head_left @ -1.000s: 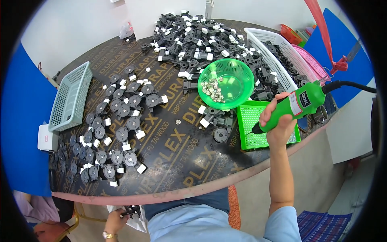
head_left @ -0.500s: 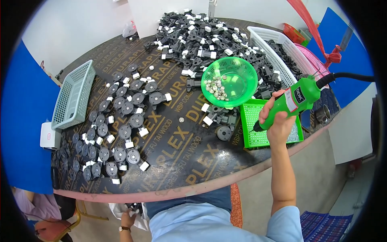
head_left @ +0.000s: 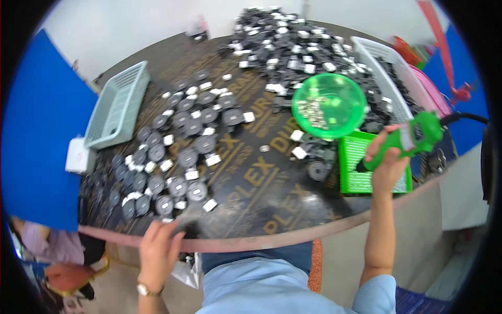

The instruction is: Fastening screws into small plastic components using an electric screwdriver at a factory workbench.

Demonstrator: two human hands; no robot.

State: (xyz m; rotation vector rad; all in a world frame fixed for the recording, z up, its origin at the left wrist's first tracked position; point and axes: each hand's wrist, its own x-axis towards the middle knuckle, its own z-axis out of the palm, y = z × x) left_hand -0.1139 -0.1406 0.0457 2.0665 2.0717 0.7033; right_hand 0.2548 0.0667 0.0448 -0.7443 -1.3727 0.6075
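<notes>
Work surface: a dark curved table [head_left: 251, 217] with faded gold lettering and a pinkish edge. At far left stands a blue panel [head_left: 49, 131]; below it, part of a seated person in a mauve top [head_left: 57, 243]. A white box [head_left: 79, 156] sits against the near end of a pale green basket [head_left: 117, 107]. Right of these, black disc parts [head_left: 188, 157] with white tabs lie spread in a loose group. One small metal piece [head_left: 264, 148] lies apart, mid-table. A heap of similar black-and-white parts [head_left: 293, 44] occupies the rear. A green bowl [head_left: 349, 104] contains small metal pieces; a green tray [head_left: 343, 167] stands just in front of it, and a long white basket [head_left: 388, 86] behind to the right.

Left hand [head_left: 157, 247]: back upward at the near edge, fingers parted and loosely extended, grip released; contact with the edge cannot be determined. Right hand [head_left: 388, 158]: wrapped firmly around a green power screwdriver [head_left: 421, 132], held slanting above the tray, dark tip down and leftward. Fine detail is blurred.
</notes>
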